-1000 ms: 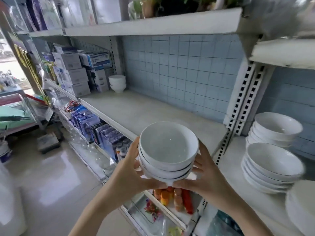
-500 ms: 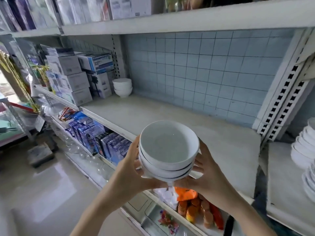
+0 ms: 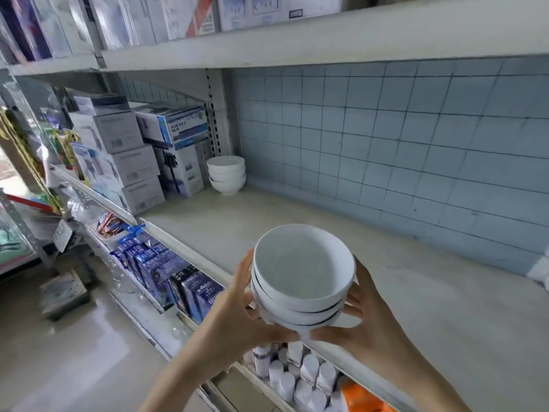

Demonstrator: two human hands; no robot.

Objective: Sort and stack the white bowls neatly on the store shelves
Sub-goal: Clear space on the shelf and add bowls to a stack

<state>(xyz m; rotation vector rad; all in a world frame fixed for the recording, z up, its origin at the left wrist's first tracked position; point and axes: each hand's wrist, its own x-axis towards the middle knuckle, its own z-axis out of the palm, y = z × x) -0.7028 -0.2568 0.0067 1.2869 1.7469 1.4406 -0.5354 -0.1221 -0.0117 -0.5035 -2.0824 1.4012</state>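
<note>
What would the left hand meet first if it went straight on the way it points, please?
Probably the tiled wall: the left hand, gripping the bowl stack, points over bare shelf; the far bowls seem left of that line.

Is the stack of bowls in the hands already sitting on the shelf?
No; the left hand and right hand cup the bowls above the shelf edge.

Foot of the bowls (image 3: 303,304) hidden under my left hand (image 3: 234,319) and right hand (image 3: 371,325). Forearms run off the bottom edge. Print on boxes (image 3: 124,150) too blurred to read. Packs (image 3: 190,16) cut by the top edge. Bottles (image 3: 297,379) partly behind the shelf (image 3: 445,307) lip. White object (image 3: 539,272) cut at the right edge, unidentifiable.
</note>
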